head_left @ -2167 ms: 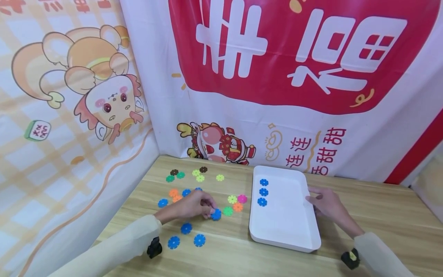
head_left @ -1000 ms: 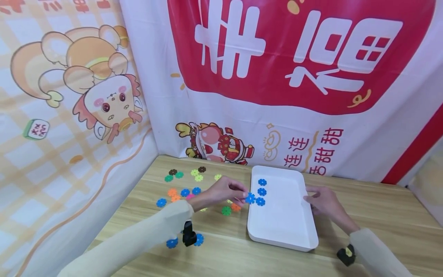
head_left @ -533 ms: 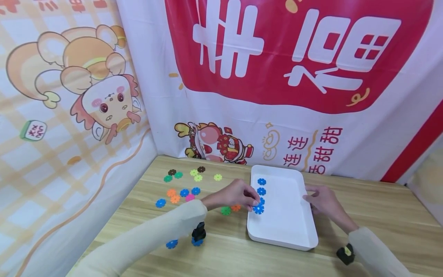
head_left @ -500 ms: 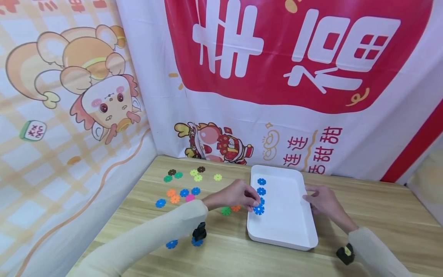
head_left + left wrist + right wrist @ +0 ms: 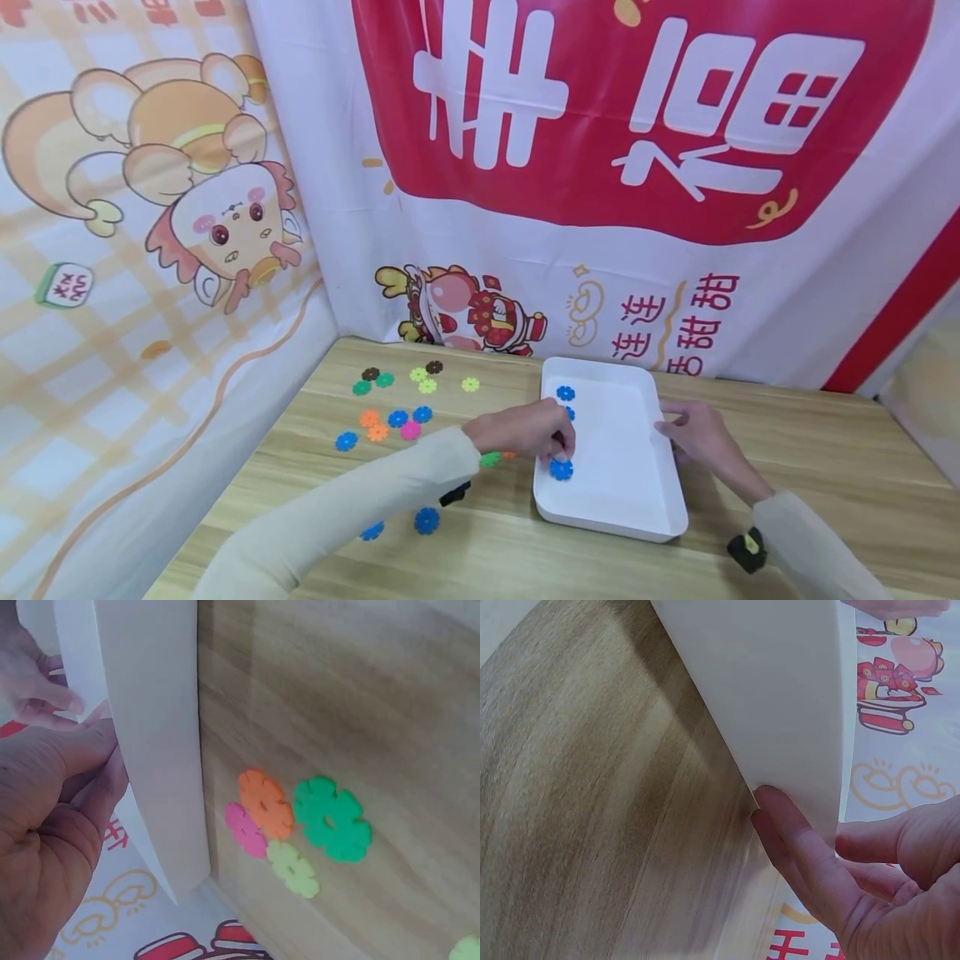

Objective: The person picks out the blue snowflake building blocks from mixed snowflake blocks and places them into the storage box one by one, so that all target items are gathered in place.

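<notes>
My left hand [image 5: 536, 429] reaches over the left wall of the white tray [image 5: 622, 492] and pinches a blue flower-shaped plastic disc [image 5: 561, 470] low inside it. Farther back along that side lie two blue discs, the far one [image 5: 566, 392] in full view and the nearer one [image 5: 570, 413] partly covered by my hand. In the left wrist view the tray wall hides the fingertips and the held disc. On the opposite side my right hand [image 5: 697, 437] grips the tray's edge, thumb at the rim and fingers [image 5: 784, 810] against the outer wall.
Left of the tray, blue discs [image 5: 427, 521], orange discs [image 5: 377, 432], a pink disc [image 5: 410, 430], green, yellow and brown discs lie on the wooden table [image 5: 510, 558]. Beside the tray's left wall sits a green disc [image 5: 331, 819]. A printed cloth [image 5: 465, 225] hangs behind.
My left hand has picked up a blue disc from the table, carried it right over the tray wall and moved it slightly nearer inside the tray. The right hand keeps its grip.
</notes>
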The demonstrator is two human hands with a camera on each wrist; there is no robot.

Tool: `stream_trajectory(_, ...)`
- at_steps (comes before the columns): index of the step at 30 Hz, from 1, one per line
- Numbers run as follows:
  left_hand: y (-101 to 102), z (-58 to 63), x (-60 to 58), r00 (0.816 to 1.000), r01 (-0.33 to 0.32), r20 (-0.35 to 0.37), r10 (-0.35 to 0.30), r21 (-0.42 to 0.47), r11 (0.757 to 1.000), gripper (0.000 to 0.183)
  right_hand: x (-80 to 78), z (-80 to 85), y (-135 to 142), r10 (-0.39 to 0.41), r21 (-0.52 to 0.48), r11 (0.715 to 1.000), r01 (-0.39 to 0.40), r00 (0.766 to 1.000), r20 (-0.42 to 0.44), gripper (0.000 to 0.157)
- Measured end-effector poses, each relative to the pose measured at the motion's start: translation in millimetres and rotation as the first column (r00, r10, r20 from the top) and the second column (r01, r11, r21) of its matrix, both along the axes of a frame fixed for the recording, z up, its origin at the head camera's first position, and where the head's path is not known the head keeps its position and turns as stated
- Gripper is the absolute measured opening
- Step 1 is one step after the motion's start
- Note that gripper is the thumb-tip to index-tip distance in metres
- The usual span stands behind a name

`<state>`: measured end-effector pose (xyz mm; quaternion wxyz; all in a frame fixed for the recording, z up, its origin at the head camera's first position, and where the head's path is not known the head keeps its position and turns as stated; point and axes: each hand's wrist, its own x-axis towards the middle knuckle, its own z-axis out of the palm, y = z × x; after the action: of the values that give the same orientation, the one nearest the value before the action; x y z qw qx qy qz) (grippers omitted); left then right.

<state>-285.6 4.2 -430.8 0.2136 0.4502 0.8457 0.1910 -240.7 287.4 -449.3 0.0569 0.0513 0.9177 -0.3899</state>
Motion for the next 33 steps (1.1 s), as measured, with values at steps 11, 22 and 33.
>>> stream_trajectory(11, 4.6, -1.2, -2.2, 1.0, 0.007, -0.026, -0.009, -0.051, 0.999, 0.014, -1.0, -0.5, -0.7, 0.008, 0.012, 1.0, -0.008, 1.0, -0.02, 0.046)
stream_trajectory(22, 5.7, -5.9, -4.0, 0.999, -0.018, -0.029, 0.018, -0.011, 1.0, 0.012, -1.2, -3.2, 0.3, 0.012, 0.007, 1.0, -0.012, 0.999, -0.034, 0.045)
stream_trajectory(33, -2.4, -12.0, -10.0, 0.998, -0.06, 0.038, 0.055, 0.131, 0.99, 0.014, -1.0, -2.4, -3.2, 0.002, 0.015, 1.0, -0.002, 1.0, -0.023, 0.045)
